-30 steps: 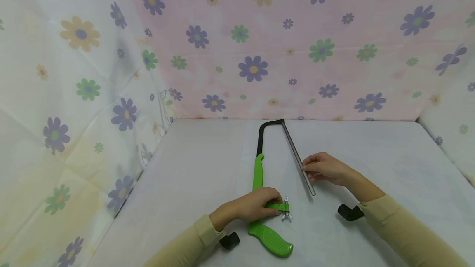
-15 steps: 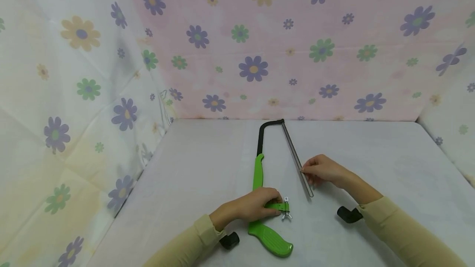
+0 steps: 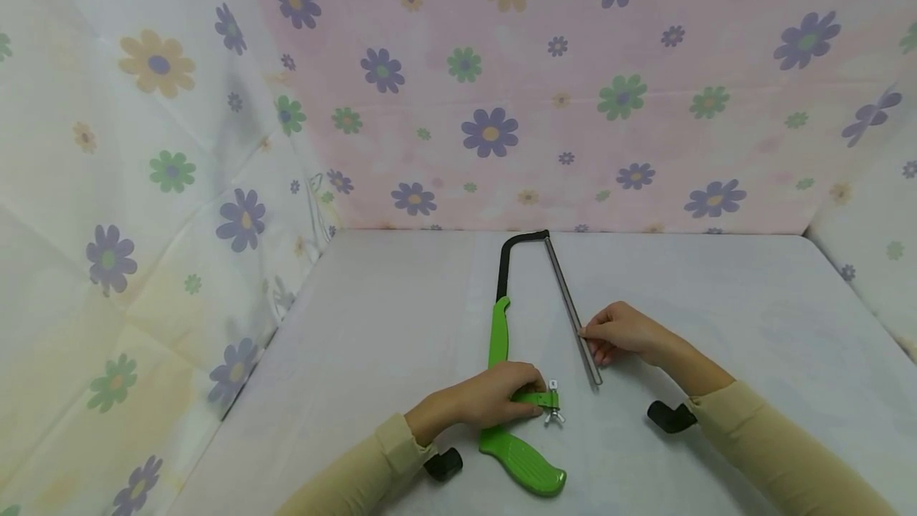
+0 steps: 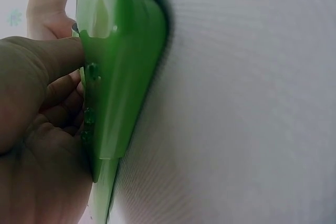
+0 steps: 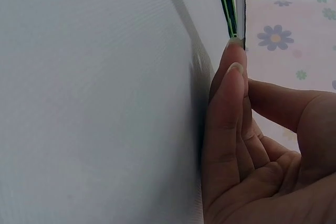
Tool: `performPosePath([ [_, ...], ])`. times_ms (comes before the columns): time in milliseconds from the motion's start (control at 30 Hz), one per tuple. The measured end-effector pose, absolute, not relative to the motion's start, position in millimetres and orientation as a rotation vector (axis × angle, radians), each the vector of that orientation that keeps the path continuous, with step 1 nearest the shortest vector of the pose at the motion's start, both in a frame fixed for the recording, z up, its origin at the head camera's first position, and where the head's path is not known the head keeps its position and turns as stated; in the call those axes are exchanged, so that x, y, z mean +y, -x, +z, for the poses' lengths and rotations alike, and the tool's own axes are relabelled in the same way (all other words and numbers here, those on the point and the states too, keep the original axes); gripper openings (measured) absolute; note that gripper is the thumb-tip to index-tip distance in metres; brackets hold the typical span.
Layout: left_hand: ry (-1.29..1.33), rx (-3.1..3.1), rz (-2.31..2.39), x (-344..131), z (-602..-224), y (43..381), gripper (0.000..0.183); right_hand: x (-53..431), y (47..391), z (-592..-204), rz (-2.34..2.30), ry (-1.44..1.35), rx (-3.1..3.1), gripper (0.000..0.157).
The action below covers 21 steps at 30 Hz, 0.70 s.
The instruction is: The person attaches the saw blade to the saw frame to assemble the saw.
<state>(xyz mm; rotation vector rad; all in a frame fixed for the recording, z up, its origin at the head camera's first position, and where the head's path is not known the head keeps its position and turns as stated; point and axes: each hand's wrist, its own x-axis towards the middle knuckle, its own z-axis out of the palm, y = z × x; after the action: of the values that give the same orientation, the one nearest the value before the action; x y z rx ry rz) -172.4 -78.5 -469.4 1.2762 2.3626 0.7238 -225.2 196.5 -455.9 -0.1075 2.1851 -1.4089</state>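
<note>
A hacksaw with a green handle (image 3: 526,464) and a black front frame (image 3: 504,269) lies on its side on the white table. My left hand (image 3: 494,396) grips the green frame near the arm that bears the wing nut (image 3: 554,418); in the left wrist view its thumb presses the green body (image 4: 126,77). The grey saw blade (image 3: 564,287) meets the frame's black tip at its far end. Its near end is free, slanting to the right, apart from the wing-nut bolt. My right hand (image 3: 625,333) pinches the blade toward that near end; the right wrist view shows the blade (image 5: 240,3) beyond the fingertips.
A white cloth covers the table (image 3: 387,301). Flowered sheets hang as a pink back wall (image 3: 430,102) and a white left wall (image 3: 143,205). Black devices sit at the left wrist (image 3: 444,465) and right wrist (image 3: 671,417).
The blade's near end has swung slightly left, toward the wing-nut arm, with my right hand moving along. My left hand and the hacksaw frame have stayed in place.
</note>
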Motion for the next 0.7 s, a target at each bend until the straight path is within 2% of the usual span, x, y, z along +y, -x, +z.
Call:
performPosePath([
  [700, -1.268, 2.365, 0.72, -79, -467, 173, 0.02, 185, 225, -460, -1.46, 0.051, 2.095, 0.022],
])
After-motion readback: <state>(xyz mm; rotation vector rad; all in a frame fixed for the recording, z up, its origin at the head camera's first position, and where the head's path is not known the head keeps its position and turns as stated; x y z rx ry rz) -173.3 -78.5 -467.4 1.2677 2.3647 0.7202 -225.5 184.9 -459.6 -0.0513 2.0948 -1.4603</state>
